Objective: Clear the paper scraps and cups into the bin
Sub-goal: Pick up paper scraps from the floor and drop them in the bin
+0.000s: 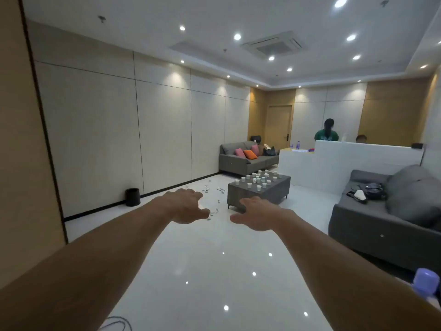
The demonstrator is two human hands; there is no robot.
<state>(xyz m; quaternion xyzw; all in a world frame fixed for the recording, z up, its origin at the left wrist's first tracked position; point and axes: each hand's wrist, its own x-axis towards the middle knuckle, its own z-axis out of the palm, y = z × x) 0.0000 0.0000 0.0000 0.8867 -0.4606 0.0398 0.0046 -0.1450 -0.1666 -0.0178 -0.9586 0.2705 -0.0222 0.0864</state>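
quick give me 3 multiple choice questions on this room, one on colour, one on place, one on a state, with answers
1. The bin is: A white, B black, C orange.
2. The cups stand: A inside the bin, B on the coffee table, C on a shelf.
3. The left hand and right hand are: A both open and empty, B both holding cups, C both clenched fists.
Answers: B, it shows dark against the pale wall; B, they dot the tabletop; A, fingers spread, nothing held.
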